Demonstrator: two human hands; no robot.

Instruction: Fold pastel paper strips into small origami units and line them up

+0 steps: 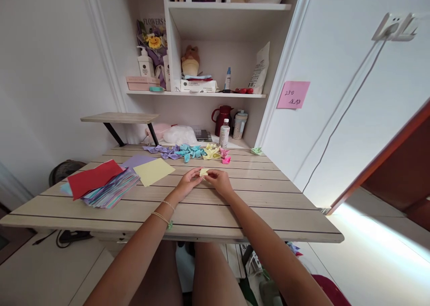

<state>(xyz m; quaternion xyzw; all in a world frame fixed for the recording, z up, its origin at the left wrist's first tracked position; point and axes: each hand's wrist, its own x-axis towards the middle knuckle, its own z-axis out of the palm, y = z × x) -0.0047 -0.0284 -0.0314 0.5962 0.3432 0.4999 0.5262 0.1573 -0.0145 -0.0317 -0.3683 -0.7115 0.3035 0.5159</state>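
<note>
Small yellow paper (203, 172) looks mid-fold, I'd judge.
I see left hand (189, 183) and right hand (219, 182) pinching it mid-desk (268, 201); folded pieces (190, 152) done far, flat sheets (109, 190) remain left.

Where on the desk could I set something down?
The desk is bare right of the right hand, in front of the green folded piece, and between the paper stack and left forearm. Crowded: back middle, with folded pieces; left side, with the stack and yellow sheet.
</note>
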